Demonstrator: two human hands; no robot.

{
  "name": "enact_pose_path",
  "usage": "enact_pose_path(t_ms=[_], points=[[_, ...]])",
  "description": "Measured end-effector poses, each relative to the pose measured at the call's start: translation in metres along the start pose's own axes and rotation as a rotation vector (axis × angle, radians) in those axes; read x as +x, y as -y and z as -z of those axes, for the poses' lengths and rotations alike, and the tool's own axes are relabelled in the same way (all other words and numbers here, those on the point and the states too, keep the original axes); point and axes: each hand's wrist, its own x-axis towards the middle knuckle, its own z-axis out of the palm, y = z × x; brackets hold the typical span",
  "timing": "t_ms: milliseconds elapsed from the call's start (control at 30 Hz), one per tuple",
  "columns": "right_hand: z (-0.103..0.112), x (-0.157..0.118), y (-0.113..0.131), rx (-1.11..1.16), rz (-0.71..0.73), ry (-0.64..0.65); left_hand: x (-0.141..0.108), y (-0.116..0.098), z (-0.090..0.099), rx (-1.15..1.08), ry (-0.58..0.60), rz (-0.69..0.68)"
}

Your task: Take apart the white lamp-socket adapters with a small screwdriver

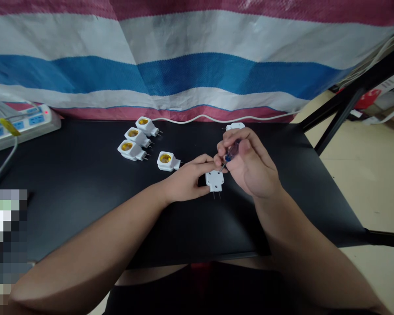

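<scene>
My left hand [187, 181] pins a white plug-in lamp socket adapter [214, 180] to the black tabletop, with its metal prongs pointing toward me. My right hand [251, 166] pinches a small screwdriver [232, 151] with a translucent blue handle, its thin shaft tip right at the adapter's upper edge. Several similar adapters with brass-coloured sockets lie face up to the left: a cluster of three [136, 137] and a single one [167, 161] close to my left fingers. Another white adapter [235, 127] is partly hidden behind my right hand.
A white power strip [22, 124] with blue sockets and grey cables sits at the table's far left. A striped tarp [184, 72] hangs behind the black table [85, 197], a white cord [200, 117] runs along its back edge, and a black metal frame [348, 103] stands at right.
</scene>
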Motion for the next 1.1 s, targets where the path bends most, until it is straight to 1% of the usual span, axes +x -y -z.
enact_pose_path(t_ms=[100, 167, 233, 367, 533, 600, 767, 967, 1033, 1100], points=[[-0.001, 0.001, 0.004, 0.04, -0.073, -0.038, 0.0, 0.0, 0.001, 0.005, 0.016, 0.009], [-0.003, 0.002, 0.005, 0.096, -0.088, -0.058, 0.0, 0.001, 0.001, 0.009, 0.018, 0.014], [-0.005, 0.003, 0.005, 0.119, -0.067, -0.059, 0.0, 0.002, 0.0, 0.004, 0.012, 0.009], [-0.004, 0.002, 0.003, 0.074, -0.018, -0.032, -0.001, 0.002, -0.001, -0.002, 0.009, 0.005], [0.001, 0.002, 0.007, 0.126, -0.078, 0.07, 0.0, 0.0, 0.0, 0.016, 0.027, 0.029], [0.002, 0.002, 0.01, 0.158, -0.074, 0.067, 0.0, -0.001, 0.001, 0.011, 0.026, 0.03], [0.0, 0.005, 0.014, 0.178, 0.014, 0.001, 0.001, -0.003, 0.001, 0.013, 0.02, 0.027], [-0.01, 0.001, -0.002, 0.126, -0.008, 0.001, 0.0, 0.0, 0.0, 0.028, 0.008, 0.019], [-0.01, -0.001, -0.009, 0.089, 0.031, 0.032, -0.001, 0.003, -0.002, 0.024, 0.001, 0.002], [-0.008, -0.004, -0.014, 0.002, 0.11, 0.066, -0.002, 0.005, -0.003, 0.028, -0.012, -0.018]])
